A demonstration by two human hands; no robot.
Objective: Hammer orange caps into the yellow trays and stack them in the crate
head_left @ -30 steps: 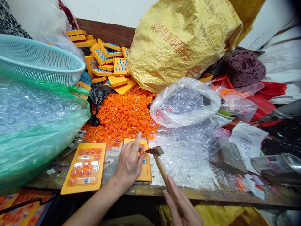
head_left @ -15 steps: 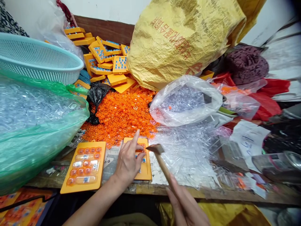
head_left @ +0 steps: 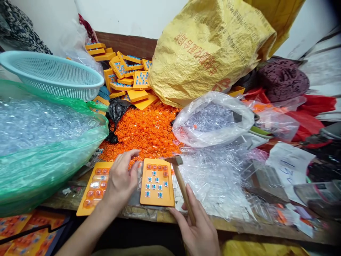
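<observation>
My left hand (head_left: pixel 123 176) hovers over the second yellow panel (head_left: pixel 83 206) at the left, thumb and forefinger apart, beside the front edge of a heap of small orange plastic caps (head_left: pixel 149 129). Nothing shows between those fingers. In my right hand (head_left: pixel 198 224) is a small hammer (head_left: pixel 183 188), gripped by its wooden handle, its metal head over the upper right edge of the yellow panel (head_left: pixel 157 202) in front of me. That panel carries a top row of orange caps, one more below at the right, and several small blue-centred pieces. Orange caps and clear covers sit on the left panel, which my hand partly hides.
A green bag (head_left: pixel 53 163) of clear pieces and a blue basket (head_left: pixel 87 89) stand left. Yellow panels (head_left: pixel 141 80) are piled behind. A large yellow sack (head_left: pixel 186 71), a white bag (head_left: pixel 183 131) of clear parts and loose clear pieces (head_left: pixel 210 181) lie to the right.
My left hand has moved left off the middle panel, uncovering it. The hammer has stayed close to the panel's upper right edge, and my right hand has shifted left. The view has tilted slightly.
</observation>
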